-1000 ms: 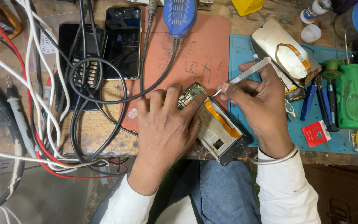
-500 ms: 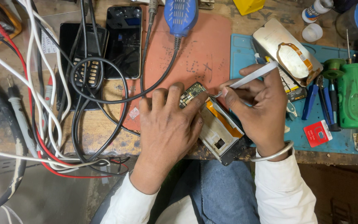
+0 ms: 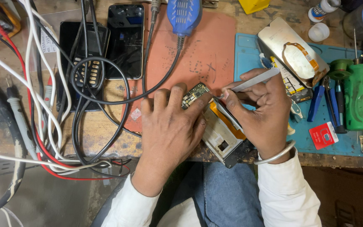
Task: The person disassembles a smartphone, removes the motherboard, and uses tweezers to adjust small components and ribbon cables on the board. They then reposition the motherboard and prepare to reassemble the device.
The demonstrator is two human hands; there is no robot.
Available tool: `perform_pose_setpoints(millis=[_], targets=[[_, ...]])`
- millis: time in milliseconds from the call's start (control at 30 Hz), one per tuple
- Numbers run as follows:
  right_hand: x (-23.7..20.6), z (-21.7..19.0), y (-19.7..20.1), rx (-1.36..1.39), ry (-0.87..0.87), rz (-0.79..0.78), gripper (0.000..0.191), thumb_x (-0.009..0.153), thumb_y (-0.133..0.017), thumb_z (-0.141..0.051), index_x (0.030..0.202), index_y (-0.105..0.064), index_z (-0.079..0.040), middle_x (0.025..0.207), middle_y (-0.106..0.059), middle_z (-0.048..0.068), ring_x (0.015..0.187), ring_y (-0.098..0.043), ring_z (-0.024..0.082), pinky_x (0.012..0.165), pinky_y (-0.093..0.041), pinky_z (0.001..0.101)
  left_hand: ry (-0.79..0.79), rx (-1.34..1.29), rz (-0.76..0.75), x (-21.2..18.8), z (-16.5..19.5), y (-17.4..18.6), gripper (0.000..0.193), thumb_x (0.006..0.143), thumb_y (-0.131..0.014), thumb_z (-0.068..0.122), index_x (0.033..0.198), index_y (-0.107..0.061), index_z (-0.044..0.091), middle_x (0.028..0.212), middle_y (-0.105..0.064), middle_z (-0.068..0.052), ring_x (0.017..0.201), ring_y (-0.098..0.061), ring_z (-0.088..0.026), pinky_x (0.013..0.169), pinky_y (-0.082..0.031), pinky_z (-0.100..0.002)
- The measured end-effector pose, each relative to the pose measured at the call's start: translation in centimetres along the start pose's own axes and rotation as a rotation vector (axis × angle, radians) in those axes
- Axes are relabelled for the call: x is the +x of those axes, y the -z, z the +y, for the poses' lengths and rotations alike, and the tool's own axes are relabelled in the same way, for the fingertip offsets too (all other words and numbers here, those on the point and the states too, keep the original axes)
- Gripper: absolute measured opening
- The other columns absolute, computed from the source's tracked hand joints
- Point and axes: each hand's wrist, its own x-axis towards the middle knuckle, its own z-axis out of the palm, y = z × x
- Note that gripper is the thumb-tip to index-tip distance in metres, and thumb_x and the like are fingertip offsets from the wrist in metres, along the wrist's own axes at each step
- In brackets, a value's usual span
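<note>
An opened phone (image 3: 223, 134) lies tilted at the front edge of the bench, its circuit board (image 3: 195, 93) bare at the top and an orange strip along its side. My left hand (image 3: 171, 130) lies flat over it, fingers pressing the board end. My right hand (image 3: 261, 113) grips metal tweezers (image 3: 253, 80), whose tips touch the phone's upper corner beside the left index finger.
A red-brown work mat (image 3: 202, 54) lies under the phone, a blue mat (image 3: 248, 54) to its right. Two phones (image 3: 124, 40) and tangled cables (image 3: 85, 84) fill the left. A green bottle (image 3: 358, 98), pliers (image 3: 322, 101) and a phone back cover (image 3: 293, 50) sit at right.
The right hand has shifted slightly, tilting the tweezers lower and bringing their tips closer to the phone's top corner. The left hand stays pressed on the phone.
</note>
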Motion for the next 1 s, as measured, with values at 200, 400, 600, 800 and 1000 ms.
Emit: perform_pose_setpoints(millis=[200, 400, 600, 800, 1000], targets=[[0.08, -0.08, -0.07, -0.019, 0.018, -0.011, 0.04, 0.099, -0.072, 0.01, 0.126, -0.045, 0.0, 0.113, -0.074, 0.018, 0.109, -0.075, 0.021, 0.1, -0.062, 0.0335, 0.004, -0.013, -0.008, 0.0, -0.04, 0.09, 0.046, 0.087, -0.071, 0.034, 0.132, -0.069, 0.03, 0.115, -0.055, -0.009, 0.103, -0.05, -0.029, 0.082, -0.036, -0.046], [0.06, 0.09, -0.04, -0.018, 0.03, -0.017, 0.038, 0.1, -0.071, 0.011, 0.126, -0.045, 0.001, 0.113, -0.073, 0.019, 0.109, -0.075, 0.021, 0.101, -0.062, 0.034, 0.005, -0.015, -0.017, 0.02, -0.05, 0.13, 0.048, 0.084, -0.071, 0.035, 0.132, -0.069, 0.03, 0.115, -0.055, -0.009, 0.102, -0.05, -0.03, 0.081, -0.036, -0.046], [0.12, 0.27, 0.04, 0.002, 0.008, -0.009, 0.038, 0.099, -0.07, 0.012, 0.125, -0.045, 0.001, 0.112, -0.073, 0.018, 0.108, -0.075, 0.021, 0.099, -0.062, 0.0335, 0.001, 0.009, -0.028, 0.08, 0.03, 0.16, 0.047, 0.085, -0.071, 0.035, 0.132, -0.069, 0.031, 0.114, -0.055, -0.009, 0.102, -0.05, -0.03, 0.081, -0.035, -0.046], [0.17, 0.33, 0.12, -0.003, 0.001, -0.005, 0.037, 0.098, -0.07, 0.012, 0.125, -0.046, 0.001, 0.112, -0.074, 0.018, 0.107, -0.075, 0.021, 0.099, -0.062, 0.0332, 0.035, -0.027, -0.015, 0.15, 0.05, 0.3, 0.051, 0.088, -0.07, 0.033, 0.138, -0.064, 0.026, 0.117, -0.056, -0.009, 0.103, -0.05, -0.03, 0.084, -0.036, -0.047], [0.19, 0.28, -0.05, -0.015, 0.006, -0.004, 0.039, 0.097, -0.07, 0.013, 0.125, -0.046, 0.001, 0.112, -0.073, 0.018, 0.107, -0.075, 0.02, 0.099, -0.062, 0.0328, 0.03, -0.013, -0.028, 0.13, -0.02, 0.28, 0.048, 0.085, -0.07, 0.033, 0.133, -0.065, 0.026, 0.117, -0.056, -0.009, 0.103, -0.05, -0.03, 0.082, -0.036, -0.047]])
